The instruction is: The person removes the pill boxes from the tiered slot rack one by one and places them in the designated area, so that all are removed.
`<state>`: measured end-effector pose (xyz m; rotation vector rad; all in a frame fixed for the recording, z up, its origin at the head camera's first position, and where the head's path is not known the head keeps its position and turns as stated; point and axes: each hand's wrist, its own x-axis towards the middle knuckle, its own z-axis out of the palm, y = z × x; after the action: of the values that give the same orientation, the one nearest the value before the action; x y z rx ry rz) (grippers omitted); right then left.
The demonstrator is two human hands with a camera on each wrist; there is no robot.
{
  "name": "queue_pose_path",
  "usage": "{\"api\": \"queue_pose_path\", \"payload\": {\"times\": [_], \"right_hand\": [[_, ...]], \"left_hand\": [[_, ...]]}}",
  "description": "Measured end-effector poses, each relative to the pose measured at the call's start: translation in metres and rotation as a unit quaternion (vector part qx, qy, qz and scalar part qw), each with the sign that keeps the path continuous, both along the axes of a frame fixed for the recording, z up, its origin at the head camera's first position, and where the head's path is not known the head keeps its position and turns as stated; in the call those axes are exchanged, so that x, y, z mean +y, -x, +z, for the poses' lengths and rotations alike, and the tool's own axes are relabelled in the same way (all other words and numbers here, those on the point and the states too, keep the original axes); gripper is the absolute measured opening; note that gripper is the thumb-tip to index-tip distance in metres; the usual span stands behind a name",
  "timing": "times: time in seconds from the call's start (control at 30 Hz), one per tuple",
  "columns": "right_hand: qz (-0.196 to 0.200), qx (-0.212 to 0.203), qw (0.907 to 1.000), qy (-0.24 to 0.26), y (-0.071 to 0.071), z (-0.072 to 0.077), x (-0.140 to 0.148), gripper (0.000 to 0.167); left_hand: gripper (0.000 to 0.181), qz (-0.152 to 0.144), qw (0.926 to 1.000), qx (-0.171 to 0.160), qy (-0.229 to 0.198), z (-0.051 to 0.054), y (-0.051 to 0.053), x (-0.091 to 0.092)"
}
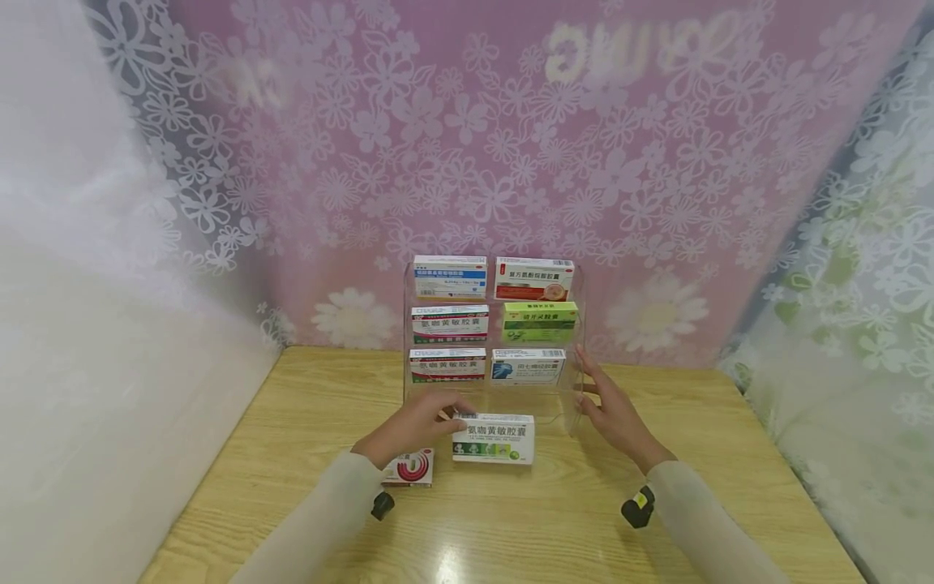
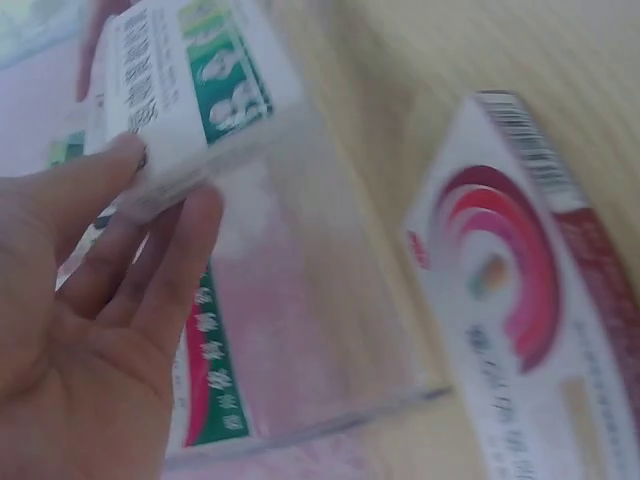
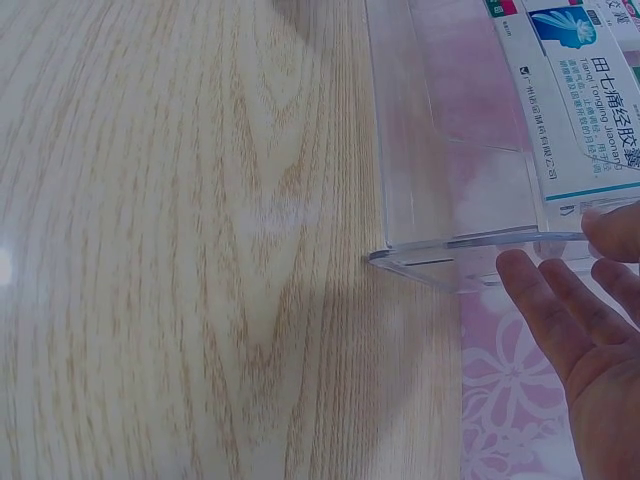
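Note:
My left hand (image 1: pixel 419 423) pinches a white medicine box (image 1: pixel 494 439) with a green picture strip by its left end. In the left wrist view, thumb and fingers hold the end of this medicine box (image 2: pixel 190 90) in front of the clear rack. The clear acrylic display rack (image 1: pixel 529 401) stands upright with medicine boxes in three rows, and its lowest tier shows no box. My right hand (image 1: pixel 616 412) touches the rack's right side. In the right wrist view, the right hand's fingers (image 3: pixel 545 310) lie rather straight along the side panel, the thumb near its edge.
A white medicine box with a red swirl (image 1: pixel 411 468) lies on the wooden table (image 1: pixel 328 405), below my left hand. Behind the rack hangs a pink flowered curtain (image 1: pixel 474 162). A white wall (image 1: pixel 73 324) borders the left side, and a flowered sheet (image 1: pixel 868 324) the right.

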<state>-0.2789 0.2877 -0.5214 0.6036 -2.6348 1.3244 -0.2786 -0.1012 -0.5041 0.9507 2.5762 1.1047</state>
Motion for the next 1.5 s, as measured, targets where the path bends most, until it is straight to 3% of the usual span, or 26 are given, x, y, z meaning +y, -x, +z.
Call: {"api": "queue_pose_path", "payload": {"times": [0.13, 0.43, 0.67, 1.17, 1.3, 1.5], "right_hand": [[-0.002, -0.003, 1.0000, -0.001, -0.001, 0.001, 0.000, 0.092], [-0.008, -0.005, 0.9999, -0.005, -0.002, 0.003, -0.001, 0.092], [-0.005, -0.010, 0.9999, -0.001, -0.003, 0.004, -0.001, 0.091], [-0.001, -0.001, 1.0000, -0.003, -0.002, 0.002, 0.000, 0.090], [-0.002, 0.012, 0.9999, -0.006, -0.003, 0.003, -0.001, 0.089], [-0.006, -0.001, 1.0000, -0.004, -0.003, 0.003, -0.002, 0.090]], "left_hand": [[0.024, -0.001, 0.9989, -0.045, 0.011, -0.009, -0.004, -0.008], [0.023, 0.002, 0.9973, -0.072, 0.013, -0.028, -0.006, -0.019], [0.020, -0.006, 0.9978, -0.056, 0.033, -0.039, -0.007, -0.025], [0.040, -0.001, 0.9963, -0.056, 0.066, -0.053, -0.008, -0.026], [0.039, -0.004, 0.9966, -0.054, 0.062, -0.055, -0.007, -0.028], [0.039, -0.010, 0.9969, -0.049, 0.061, -0.056, -0.008, -0.031]]}}
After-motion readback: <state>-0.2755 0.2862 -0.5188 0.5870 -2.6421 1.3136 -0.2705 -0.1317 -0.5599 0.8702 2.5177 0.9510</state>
